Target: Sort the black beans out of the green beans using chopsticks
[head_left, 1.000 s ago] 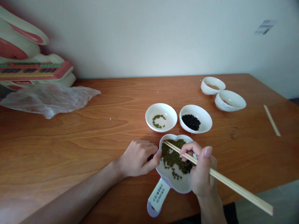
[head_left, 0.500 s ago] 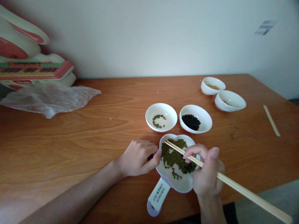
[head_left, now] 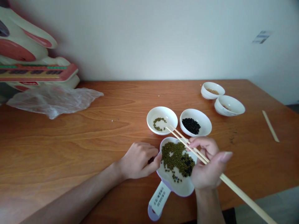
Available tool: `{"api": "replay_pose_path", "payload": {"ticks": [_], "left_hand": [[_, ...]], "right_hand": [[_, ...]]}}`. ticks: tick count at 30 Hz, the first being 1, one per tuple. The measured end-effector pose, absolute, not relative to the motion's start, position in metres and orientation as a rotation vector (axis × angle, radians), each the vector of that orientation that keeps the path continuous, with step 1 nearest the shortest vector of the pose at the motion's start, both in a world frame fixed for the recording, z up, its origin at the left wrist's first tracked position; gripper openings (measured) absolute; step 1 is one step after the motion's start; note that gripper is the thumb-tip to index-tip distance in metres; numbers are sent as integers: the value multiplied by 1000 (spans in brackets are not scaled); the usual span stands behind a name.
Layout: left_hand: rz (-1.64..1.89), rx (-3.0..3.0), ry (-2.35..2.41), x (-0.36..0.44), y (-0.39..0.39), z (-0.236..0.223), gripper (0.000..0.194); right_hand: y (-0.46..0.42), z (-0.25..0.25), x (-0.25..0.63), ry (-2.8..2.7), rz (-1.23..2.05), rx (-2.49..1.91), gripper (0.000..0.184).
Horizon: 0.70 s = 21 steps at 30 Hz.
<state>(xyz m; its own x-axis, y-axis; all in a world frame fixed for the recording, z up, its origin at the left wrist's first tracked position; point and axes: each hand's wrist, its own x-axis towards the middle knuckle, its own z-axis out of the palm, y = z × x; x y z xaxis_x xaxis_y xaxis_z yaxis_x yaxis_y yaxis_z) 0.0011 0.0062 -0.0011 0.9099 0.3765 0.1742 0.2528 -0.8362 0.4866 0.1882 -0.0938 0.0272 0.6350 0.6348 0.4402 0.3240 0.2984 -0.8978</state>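
My right hand (head_left: 207, 165) grips a pair of wooden chopsticks (head_left: 187, 143), their tips slightly apart over the near edge of a white bowl (head_left: 171, 113) with some green beans (head_left: 156, 124). Whether the tips hold a bean, I cannot tell. My left hand (head_left: 141, 160) pinches the left rim of a flower-shaped dish (head_left: 184, 188) with a labelled handle (head_left: 160, 197). Many green beans (head_left: 171, 157) lie in the dish, with dark beans (head_left: 188, 163) among them at the right. Beside the first bowl, another white bowl (head_left: 205, 119) contains black beans (head_left: 191, 125).
Two more white bowls (head_left: 211, 95) (head_left: 229, 110) touch at the back right, the farther with tan grains. A paper strip (head_left: 271, 126) lies at the right. A clear plastic bag (head_left: 56, 101) and a toy keyboard (head_left: 37, 73) occupy the back left against the wall.
The chopstick tips have left the green beans in the dish, moved up to the green-bean bowl's near edge and parted a little. My left hand keeps its place on the dish.
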Motion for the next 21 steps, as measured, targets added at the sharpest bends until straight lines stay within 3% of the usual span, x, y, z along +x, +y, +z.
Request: {"api": "replay_pose_path", "payload": {"ticks": [13, 21], "left_hand": [[351, 2603, 459, 0, 6, -5, 37], [362, 2586, 446, 0, 7, -5, 37]], "right_hand": [[-134, 1, 199, -1161, 378, -1466, 80], [-131, 17, 184, -1072, 428, -1602, 67]]}}
